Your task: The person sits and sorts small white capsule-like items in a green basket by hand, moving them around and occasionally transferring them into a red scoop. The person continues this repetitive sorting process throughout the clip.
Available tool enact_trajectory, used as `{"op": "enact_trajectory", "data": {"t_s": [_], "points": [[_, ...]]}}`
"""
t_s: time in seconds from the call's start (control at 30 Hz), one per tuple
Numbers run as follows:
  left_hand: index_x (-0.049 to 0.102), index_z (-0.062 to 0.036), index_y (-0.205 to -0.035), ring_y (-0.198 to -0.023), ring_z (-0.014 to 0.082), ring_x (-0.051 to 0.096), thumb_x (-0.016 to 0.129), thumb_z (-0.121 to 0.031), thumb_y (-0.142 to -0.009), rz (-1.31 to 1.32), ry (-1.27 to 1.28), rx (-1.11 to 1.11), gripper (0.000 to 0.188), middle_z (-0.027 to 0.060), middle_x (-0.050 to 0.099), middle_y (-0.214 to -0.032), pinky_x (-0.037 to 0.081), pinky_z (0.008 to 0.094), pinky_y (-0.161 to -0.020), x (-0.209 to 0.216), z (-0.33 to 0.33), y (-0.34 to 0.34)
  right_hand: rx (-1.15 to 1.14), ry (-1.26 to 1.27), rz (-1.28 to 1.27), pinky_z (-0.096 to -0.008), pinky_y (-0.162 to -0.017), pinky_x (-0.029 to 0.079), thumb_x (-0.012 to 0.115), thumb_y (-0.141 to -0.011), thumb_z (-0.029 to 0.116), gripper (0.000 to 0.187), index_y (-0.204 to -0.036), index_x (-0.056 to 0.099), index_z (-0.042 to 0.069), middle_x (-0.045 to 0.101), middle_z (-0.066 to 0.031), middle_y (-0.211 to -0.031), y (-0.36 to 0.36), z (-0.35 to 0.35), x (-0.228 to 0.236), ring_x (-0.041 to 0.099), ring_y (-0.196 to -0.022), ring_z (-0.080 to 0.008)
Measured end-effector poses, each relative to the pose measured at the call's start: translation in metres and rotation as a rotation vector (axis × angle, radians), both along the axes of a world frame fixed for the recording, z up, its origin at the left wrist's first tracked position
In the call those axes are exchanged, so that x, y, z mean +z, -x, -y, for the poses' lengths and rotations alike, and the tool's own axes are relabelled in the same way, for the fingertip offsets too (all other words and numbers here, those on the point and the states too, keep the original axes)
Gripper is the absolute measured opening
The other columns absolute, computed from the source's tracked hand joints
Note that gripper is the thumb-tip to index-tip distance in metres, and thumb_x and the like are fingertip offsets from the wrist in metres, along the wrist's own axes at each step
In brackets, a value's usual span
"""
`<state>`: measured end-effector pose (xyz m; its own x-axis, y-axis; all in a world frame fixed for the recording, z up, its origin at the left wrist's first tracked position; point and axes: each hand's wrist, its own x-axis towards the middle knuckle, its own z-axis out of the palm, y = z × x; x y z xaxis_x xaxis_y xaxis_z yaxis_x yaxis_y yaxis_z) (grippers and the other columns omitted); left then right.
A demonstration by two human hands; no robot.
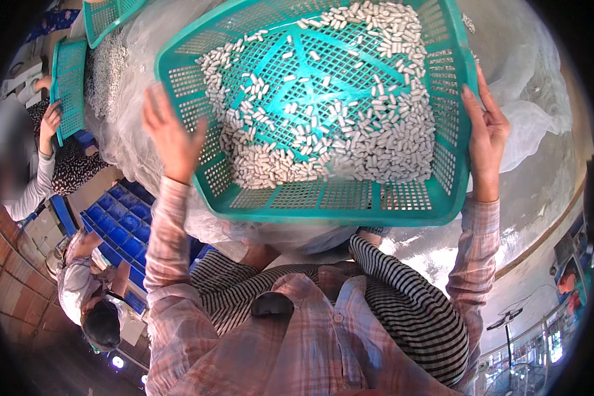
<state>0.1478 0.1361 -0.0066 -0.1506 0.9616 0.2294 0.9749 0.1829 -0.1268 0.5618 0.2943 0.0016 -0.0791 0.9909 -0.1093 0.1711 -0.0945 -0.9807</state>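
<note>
The green basket point(409, 214) is at twelve o'clock, with little white pills point(389, 148) inside. The left hand point(170, 135) is spread wide at its nine o'clock side — blurry, so a touch is hard to tell. The right hand point(487, 125), half open, is at the three o'clock side; its grip is unclear. Crumpled clear sheet point(534, 125) crowds the basket. Another person's basket point(69, 96) is at ten — a blue tray point(122, 214) at nine.
</note>
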Motion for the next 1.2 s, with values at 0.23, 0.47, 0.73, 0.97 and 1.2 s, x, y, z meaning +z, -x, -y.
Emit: {"op": "enact_trajectory", "data": {"t_s": [0.23, 0.47, 0.73, 0.97, 1.2], "points": [[0.042, 0.0081, -0.132, -0.096, 0.0231, 0.064, 0.069, -0.015, -0.08, 0.753, 0.272, 0.248, 0.063, 0.0185, 0.065, -0.109, 0.05, 0.0329, -0.084, 0.03, 0.009, 0.003, -0.114, 0.16, 0.028, -0.0243, -0.09, 0.046, 0.06, -0.09, 0.015, 0.048, -0.135, 0.049, 0.0, 0.061, -0.0121, -0.122, -0.072, -0.025, -0.018, 0.059, -0.104, -0.0129], [0.038, 0.0018, -0.137, -0.101, 0.0356, 0.06, 0.067, -0.014, -0.079, 0.571, 0.147, 0.225, 0.067, 0.0238, 0.059, -0.117, 0.048, 0.0404, -0.087, -0.007, 0.053, 0.089, 0.08, 0.05, 0.071, -0.0216, -0.09, 0.045, 0.06, -0.09, 0.005, 0.047, -0.135, 0.047, -0.002, 0.062, -0.012, -0.12, 0.023, 0.013, 0.034, 0.059, -0.1, -0.0096], [0.009, -0.008, -0.151, -0.141, 0.0477, 0.003, 0.066, -0.042, -0.083, 0.801, 0.371, 0.058, 0.095, 0.0257, 0.0, -0.155, 0.006, 0.0612, -0.11, -0.093, 0.059, -0.095, -0.04, 0.007, -0.046, -0.0219, -0.092, 0.044, 0.059, -0.091, 0.002, 0.043, -0.132, 0.049, -0.007, 0.062, -0.0115, -0.119, 0.009, 0.015, 0.064, 0.059, -0.1, -0.0101], [0.042, -0.0266, -0.141, -0.139, 0.0489, 0.013, 0.073, -0.044, -0.073, 0.758, -0.144, -0.232, 0.077, 0.0235, 0.01, -0.155, 0.01, 0.0648, -0.109, -0.06, -0.076, -0.218, 0.007, -0.027, 0.02, -0.0204, -0.089, 0.044, 0.058, -0.091, 0.002, 0.042, -0.131, 0.051, -0.004, 0.063, -0.0112, -0.116, 0.015, 0.005, 0.07, 0.059, -0.097, -0.0089], [0.038, -0.0378, -0.142, -0.144, 0.0392, 0.01, 0.066, -0.048, -0.076, 0.667, 0.44, -0.892, 0.072, -0.0009, 0.022, -0.156, 0.0, 0.0738, -0.104, -0.053, -0.017, -0.236, 0.061, 0.049, 0.008, -0.0221, -0.092, 0.043, 0.06, -0.089, 0.004, 0.043, -0.13, 0.052, -0.004, 0.062, -0.0121, -0.118, 0.006, -0.01, 0.059, 0.058, -0.102, -0.0109]]}}
